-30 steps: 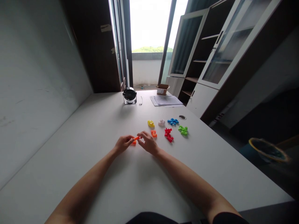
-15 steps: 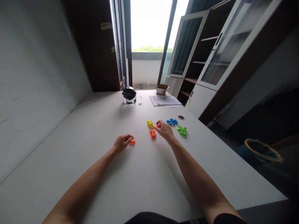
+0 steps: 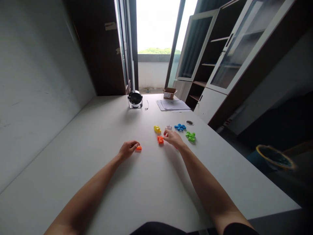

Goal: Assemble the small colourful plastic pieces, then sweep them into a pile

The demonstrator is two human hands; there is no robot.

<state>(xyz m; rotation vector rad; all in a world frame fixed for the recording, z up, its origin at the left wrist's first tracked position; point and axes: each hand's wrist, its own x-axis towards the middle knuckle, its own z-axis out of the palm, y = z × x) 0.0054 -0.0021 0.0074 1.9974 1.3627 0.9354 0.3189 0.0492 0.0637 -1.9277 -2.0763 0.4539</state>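
Right hand (image 3: 173, 138), fingers narrow at one o'clock, holding I cannot tell what, does best pinching lightly without nudging the bright orange angular plastic pieces (image 3: 160, 140) at its nine o'clock, while the left hand (image 3: 127, 148) at eleven holds the small orange plastic block (image 3: 139, 148)

No legible text, labels or numbers.

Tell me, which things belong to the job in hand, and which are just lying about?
Likely in the job: orange piece at the left hand; orange cluster by the right hand; yellow pieces; white pieces; blue pieces; green pieces; reddish bit, partly hidden.

Likely just lying about: round black device; thin cord; papers; open cardboard box.
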